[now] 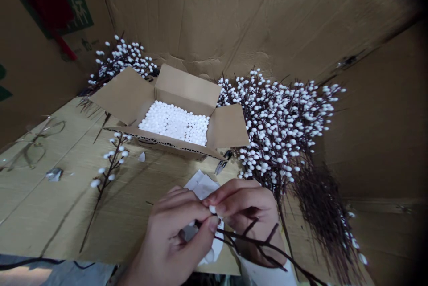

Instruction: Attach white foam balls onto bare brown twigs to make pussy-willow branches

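Note:
Close to the table's front edge, my left hand (182, 228) pinches a dark brown artificial twig (264, 243) near one end. The twig's bare forks stretch to the lower right, in front of my right wrist. Thumb and forefinger of my right hand (249, 201) are closed on a small white berry (212, 209), held against the twig where both hands' fingertips meet. Whether the berry sits on the twig tip cannot be made out. Behind the hands stands an open cardboard box (167, 140) filled with white berries (174, 121). White paper (202, 182) lies partly under my hands.
A berried twig (107, 174) lies left of the box, with glasses (33, 145) farther left. Thread snips (222, 163) rest by the box's right corner. Berried branches (274, 121) and bare stems (326, 214) pile up at right; another bunch (122, 61) is behind. Cardboard walls (207, 14) enclose the table.

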`<state>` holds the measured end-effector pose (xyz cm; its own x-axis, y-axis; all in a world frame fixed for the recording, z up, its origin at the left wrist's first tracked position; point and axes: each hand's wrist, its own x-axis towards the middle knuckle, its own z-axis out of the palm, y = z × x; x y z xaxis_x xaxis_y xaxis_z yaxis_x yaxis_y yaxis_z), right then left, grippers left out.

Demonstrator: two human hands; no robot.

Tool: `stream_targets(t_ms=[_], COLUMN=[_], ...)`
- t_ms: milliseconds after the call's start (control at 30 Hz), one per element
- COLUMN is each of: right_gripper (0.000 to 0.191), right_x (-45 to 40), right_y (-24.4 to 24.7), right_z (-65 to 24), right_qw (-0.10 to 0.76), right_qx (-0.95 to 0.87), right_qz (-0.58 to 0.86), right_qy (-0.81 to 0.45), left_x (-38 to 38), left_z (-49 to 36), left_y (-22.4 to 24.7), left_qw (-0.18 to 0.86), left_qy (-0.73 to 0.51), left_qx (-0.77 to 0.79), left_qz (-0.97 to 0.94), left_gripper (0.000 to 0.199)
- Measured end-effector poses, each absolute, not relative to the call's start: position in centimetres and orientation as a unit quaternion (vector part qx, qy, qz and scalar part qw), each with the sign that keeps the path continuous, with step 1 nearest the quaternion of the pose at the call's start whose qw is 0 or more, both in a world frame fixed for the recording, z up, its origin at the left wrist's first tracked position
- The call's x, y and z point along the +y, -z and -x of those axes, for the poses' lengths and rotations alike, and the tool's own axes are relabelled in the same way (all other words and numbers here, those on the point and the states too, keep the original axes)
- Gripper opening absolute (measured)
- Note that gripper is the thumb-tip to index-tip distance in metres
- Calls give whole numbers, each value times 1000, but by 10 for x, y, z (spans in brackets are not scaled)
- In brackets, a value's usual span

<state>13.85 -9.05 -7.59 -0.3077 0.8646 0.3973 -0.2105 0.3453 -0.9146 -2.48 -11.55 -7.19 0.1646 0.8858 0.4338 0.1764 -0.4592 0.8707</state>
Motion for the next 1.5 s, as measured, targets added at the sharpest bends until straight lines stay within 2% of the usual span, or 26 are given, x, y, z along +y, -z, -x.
stream_targets(t_ms=[233, 400, 733, 833, 1033, 1167, 1233, 1333, 1500], right_gripper=[18, 16, 20, 17, 11, 12, 12, 12, 15], right_x=[-88, -90, -84, -80, -78, -77, -76, -77, -78], right_y=[74, 70, 68, 66, 64, 65, 69, 78, 83], right_z=[-132, -128, -141, -143, -139, -135, -131, -125, -128], right_qw=[564, 588, 500, 478, 497, 486, 487, 498, 508], right_qx=[-588, -560, -518, -537, -535, -540, -537, -514, -458], right_qz=[268, 291, 324, 327, 331, 307, 296, 294, 308], right_qy=[-515, -506, -614, -613, -598, -614, -622, -633, -661], left_x=[-111, -109, -111, -116, -123, -124, -124, -125, -129], left_z=[26, 24, 24, 25, 21, 16, 15, 15, 15], left_y=[69, 70, 74, 79, 81, 75, 74, 73, 65], left_qw=[378, 376, 347, 378, 511, 590, 610, 608, 543], left_qy=[-509, -558, -604, -585, -551, -567, -548, -532, -569], left_qx=[370, 369, 417, 438, 458, 450, 443, 447, 518], left_qz=[-679, -641, -583, -568, -475, -357, -363, -382, -336], left_gripper=[18, 10, 18, 18, 8, 28, 31, 29, 23])
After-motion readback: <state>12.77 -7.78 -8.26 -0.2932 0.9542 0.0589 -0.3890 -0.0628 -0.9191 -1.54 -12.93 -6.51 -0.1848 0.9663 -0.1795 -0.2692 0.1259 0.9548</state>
